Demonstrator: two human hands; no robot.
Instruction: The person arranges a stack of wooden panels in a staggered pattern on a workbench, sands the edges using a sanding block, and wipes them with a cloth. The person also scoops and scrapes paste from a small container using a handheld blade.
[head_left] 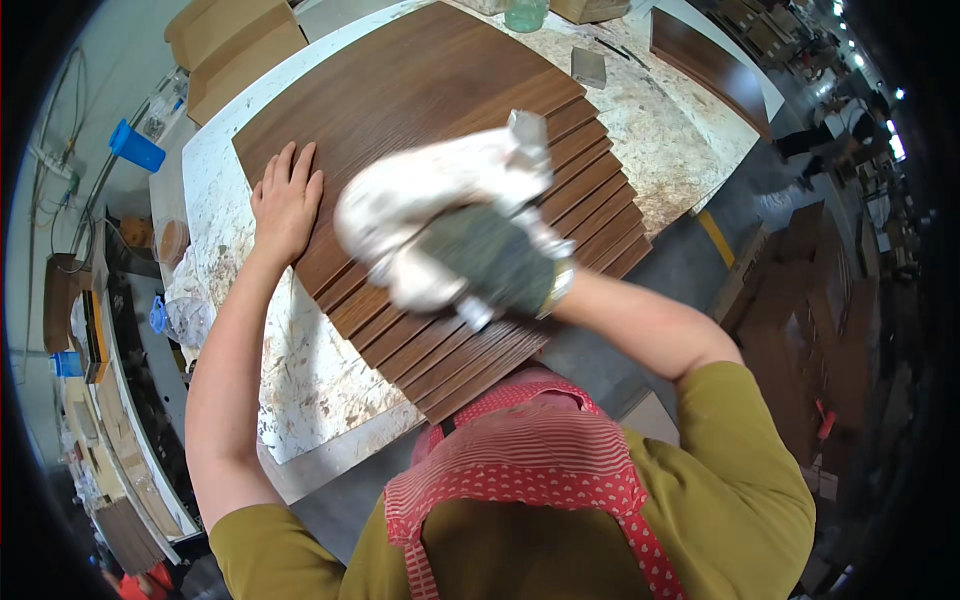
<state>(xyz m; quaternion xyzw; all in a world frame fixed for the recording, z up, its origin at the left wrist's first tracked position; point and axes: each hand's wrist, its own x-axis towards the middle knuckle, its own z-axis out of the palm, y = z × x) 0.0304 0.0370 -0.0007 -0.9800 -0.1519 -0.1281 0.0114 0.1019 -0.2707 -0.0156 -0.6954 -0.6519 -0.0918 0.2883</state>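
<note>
A fanned stack of dark brown wood-grain boards [420, 85] lies on the worktable, each lower board's edge showing in steps toward me. My bare left hand [287, 200] rests flat on the top board's left side, fingers stretched out. In a dark green glove, my right hand [490, 258] grips a bunched white cloth [420, 185] over the middle of the stack. Hand and cloth are somewhat blurred, and the cloth hides part of the boards beneath it.
The white worktable [310, 365] is stained brown. A grey block [588, 67] and another brown board [708, 65] lie at the far right. An open cardboard box [235, 60] and a blue cup [137, 147] are at left. A person [845, 125] stands in the right background.
</note>
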